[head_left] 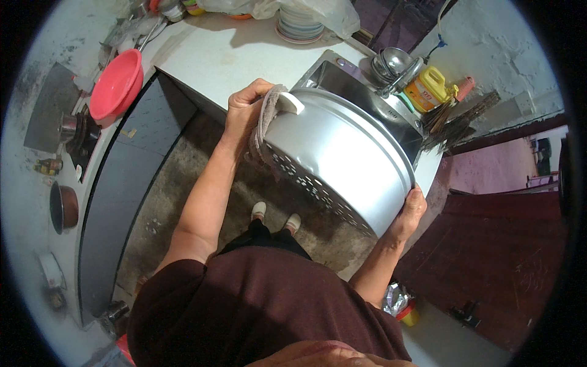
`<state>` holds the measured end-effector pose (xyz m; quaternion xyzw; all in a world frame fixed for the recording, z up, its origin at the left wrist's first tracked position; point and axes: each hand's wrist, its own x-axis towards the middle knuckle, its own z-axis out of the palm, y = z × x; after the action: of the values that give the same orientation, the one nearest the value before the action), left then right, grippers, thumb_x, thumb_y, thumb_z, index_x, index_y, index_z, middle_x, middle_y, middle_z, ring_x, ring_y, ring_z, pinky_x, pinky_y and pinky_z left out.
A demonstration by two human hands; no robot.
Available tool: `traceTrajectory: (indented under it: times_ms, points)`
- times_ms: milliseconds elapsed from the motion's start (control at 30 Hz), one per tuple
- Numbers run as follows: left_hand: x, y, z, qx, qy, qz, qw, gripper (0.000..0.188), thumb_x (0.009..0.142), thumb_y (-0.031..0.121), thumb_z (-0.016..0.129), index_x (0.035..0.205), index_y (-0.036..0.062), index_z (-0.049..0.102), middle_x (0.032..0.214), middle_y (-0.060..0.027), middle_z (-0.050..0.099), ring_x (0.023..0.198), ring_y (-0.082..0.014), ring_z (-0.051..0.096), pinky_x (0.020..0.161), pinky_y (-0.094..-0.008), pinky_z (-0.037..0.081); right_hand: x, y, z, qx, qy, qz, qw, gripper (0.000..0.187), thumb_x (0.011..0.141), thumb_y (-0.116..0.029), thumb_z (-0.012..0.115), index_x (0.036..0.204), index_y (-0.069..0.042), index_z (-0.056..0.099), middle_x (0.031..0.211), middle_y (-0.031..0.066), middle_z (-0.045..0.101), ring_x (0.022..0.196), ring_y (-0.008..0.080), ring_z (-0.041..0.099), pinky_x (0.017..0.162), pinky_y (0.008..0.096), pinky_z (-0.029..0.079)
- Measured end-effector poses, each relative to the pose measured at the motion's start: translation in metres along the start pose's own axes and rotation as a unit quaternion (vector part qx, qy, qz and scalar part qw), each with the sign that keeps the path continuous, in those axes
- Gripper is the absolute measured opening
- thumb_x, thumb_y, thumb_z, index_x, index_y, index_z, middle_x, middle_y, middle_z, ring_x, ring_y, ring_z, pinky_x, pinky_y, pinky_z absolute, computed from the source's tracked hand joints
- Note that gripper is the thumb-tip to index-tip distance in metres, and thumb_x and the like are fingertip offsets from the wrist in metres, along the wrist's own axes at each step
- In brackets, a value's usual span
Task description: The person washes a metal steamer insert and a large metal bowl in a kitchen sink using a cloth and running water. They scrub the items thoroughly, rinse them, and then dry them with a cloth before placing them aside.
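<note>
Between my two hands hangs a large silver steamer basket (342, 150), tipped on its side so that its hole-punched bottom faces down toward me. My left hand (244, 110) is closed around the side near its pale handle, together with a grey-brown cloth (263, 125) that drapes down the wall. At the opposite side my right hand (409, 214) grips the basket; the handle there is hidden by the fingers. Just beyond the basket lies a metal sink (361, 92), partly covered by it.
A white counter (214, 61) bends around ahead and left, carrying a pink basin (117, 85) and stacked plates (299, 27). Steel bowls (394, 61), a yellow jug (428, 88) and a twig brush (465, 119) stand beyond the sink. A dark red door (489, 263) stands at right.
</note>
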<state>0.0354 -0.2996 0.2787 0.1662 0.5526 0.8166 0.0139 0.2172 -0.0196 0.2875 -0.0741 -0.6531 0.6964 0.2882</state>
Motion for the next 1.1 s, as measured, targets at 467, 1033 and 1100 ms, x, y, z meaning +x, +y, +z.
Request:
traceTrajectory:
  times_ms: [467,1033,1100]
  points:
    - [0.006,0.072,0.051,0.162,-0.333,0.156,0.916,0.023,0.072,0.003,0.074,0.095,0.0046,0.075,0.103,-0.0131,0.071,0.095,-0.0234,0.066,0.089,-0.0345,0.052,0.006,0.011,0.002,-0.026,-0.086,0.037,0.995,0.042,0.098,-0.028,0.055,0.064,-0.009,0.037,0.065,-0.0066,0.032,0.061,0.0051,0.029,0.053,0.0244,0.022]
    - [-0.021,-0.013,-0.024,-0.075,-0.053,-0.219,0.971,0.035,0.094,0.021,0.054,0.12,-0.0014,0.055,0.108,-0.0101,0.063,0.096,-0.0181,0.062,0.085,-0.0312,0.052,0.002,-0.004,-0.001,0.059,-0.008,0.059,0.996,0.038,0.099,-0.027,0.053,0.067,-0.009,0.043,0.067,-0.0068,0.037,0.062,0.0053,0.031,0.055,0.0229,0.023]
    - [-0.032,-0.034,-0.02,-0.197,0.049,-0.253,0.946,0.033,0.097,0.029,0.05,0.118,0.0038,0.056,0.109,-0.0087,0.062,0.101,-0.0203,0.059,0.084,-0.0334,0.051,0.007,-0.001,0.003,0.044,-0.007,0.038,0.998,0.039,0.099,-0.029,0.053,0.067,-0.01,0.042,0.067,-0.0078,0.035,0.062,0.0045,0.03,0.055,0.0222,0.023]
